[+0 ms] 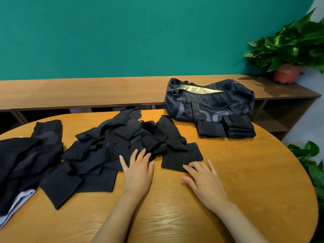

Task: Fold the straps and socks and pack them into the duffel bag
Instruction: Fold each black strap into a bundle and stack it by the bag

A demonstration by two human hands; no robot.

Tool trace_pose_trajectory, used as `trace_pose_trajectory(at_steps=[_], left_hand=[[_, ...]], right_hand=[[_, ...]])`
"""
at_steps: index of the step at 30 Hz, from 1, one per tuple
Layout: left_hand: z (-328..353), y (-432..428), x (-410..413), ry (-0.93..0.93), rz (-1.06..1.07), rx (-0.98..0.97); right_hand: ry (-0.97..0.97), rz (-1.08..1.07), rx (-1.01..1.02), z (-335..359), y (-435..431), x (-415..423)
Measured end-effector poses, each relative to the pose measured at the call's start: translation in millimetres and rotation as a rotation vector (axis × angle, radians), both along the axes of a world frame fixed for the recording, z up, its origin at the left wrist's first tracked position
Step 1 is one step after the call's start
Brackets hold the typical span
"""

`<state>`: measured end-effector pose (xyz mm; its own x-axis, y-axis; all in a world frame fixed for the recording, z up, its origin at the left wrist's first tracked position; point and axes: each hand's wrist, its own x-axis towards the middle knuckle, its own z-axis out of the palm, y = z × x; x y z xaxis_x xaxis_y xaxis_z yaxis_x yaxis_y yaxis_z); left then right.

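Flat left hand (138, 171) and right hand (205, 179) touch black cloth (112, 148).

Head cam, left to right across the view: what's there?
Heap of dark clothes → loose pile of black socks and straps → left hand → flat black piece → right hand → potted plant.

Wood table (175, 216), duffel bag (210, 100), likely sock heap (108, 146)

Black socks (108, 151), navy duffel bag (210, 100), green wall (122, 32); orange-brown table (228, 172)
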<state>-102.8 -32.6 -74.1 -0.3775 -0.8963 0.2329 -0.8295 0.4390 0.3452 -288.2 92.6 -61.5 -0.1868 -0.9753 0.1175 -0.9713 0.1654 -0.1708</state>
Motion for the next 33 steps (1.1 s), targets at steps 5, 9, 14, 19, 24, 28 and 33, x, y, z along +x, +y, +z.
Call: trace_pose_trajectory(at_steps=[5,9,14,19,24,28,33], left_hand=[[7.8,-0.3,-2.7,0.049,0.026,-0.049],[21.2,-8.4,-16.0,0.137,-0.025,-0.236],[34.1,-24.7,-38.0,-0.124,-0.294,-0.151],[31.9,-58.5,-28.5,0.111,-0.059,-0.117],[29.1,-60.5,-30.7,0.113,-0.030,-0.103],[17.1,-59.9,-29.8,0.051,-0.099,-0.176],[12.0,-67.4,-24.0,0.025,0.011,-0.149]], right_hand=[[-0.057,-0.005,-0.043,6.2,4.2,-4.5],[-0.080,-0.059,-0.244,2.0,-17.0,-2.8],[-0.056,-0.267,-0.084,11.6,-52.2,-6.8],[-0.050,-0.265,0.038,17.5,-74.5,-17.0],[-0.281,-0.231,-0.077,31.1,-84.7,-16.8],[-0.817,-0.169,-0.065,44.9,-75.9,-18.2],[-1.083,-0.140,0.062,58.5,-34.4,-30.9]])
